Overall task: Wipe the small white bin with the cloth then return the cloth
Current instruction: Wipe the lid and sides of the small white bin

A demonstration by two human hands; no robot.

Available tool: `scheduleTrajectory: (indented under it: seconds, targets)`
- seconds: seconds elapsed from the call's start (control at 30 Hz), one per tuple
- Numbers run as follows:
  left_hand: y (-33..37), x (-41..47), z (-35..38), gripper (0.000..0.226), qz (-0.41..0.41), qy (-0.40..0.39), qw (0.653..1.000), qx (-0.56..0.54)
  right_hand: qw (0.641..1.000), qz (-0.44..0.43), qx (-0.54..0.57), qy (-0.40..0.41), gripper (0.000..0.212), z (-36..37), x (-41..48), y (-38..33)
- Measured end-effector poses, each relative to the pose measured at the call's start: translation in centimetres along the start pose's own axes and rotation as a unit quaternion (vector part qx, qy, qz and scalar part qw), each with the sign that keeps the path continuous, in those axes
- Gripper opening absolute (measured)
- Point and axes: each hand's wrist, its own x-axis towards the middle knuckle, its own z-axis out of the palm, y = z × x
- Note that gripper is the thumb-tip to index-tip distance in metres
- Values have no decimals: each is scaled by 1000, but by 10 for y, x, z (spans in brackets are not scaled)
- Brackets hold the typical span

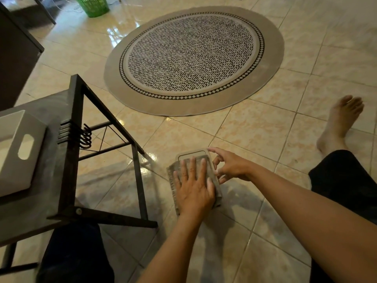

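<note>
The small white bin (191, 154) lies on its side on the tiled floor in front of me. Its end with the handle slot points away. A grey cloth (213, 176) is spread over its upper face and covers most of it. My left hand (193, 186) lies flat on the cloth, fingers spread, pressing it onto the bin. To the right, my right hand (230, 165) has its fingertips curled on the bin's right edge and steadies it.
A dark metal-framed table (73, 139) stands at the left with a larger white bin (18, 152) on it. A round patterned rug (193, 58) lies ahead and a green basket (92, 6) beyond it. My bare foot (340, 121) and legs rest at the right.
</note>
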Motion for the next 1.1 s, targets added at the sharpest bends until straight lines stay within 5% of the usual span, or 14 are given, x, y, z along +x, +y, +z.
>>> scheduleTrajectory:
  seconds: [0.3, 0.47, 0.6, 0.73, 0.93, 1.1]
  targets:
    - [11, 0, 3, 63, -26, -4, 1000, -16, 1000, -5, 21, 5, 92, 2, -4, 0]
    - [10, 11, -11, 66, -82, -25, 996, -13, 988, -11, 100, 118, 87, 32, -17, 16]
    - [7, 2, -9, 69, -30, -22, 999, -14, 976, 8, 145, 164, 85, 51, -25, 26]
    - [-11, 1, -9, 64, 58, -15, 998, -15, 962, -11, -83, 260, 60, 10, -14, 12]
    - [-41, 4, -15, 60, 161, -22, 987, 10, 963, -31, -257, 79, 43, -17, 10, -21]
    - [-38, 1, -14, 60, 149, -15, 989, 23, 966, -40, -245, 67, 44, -17, 12, -13]
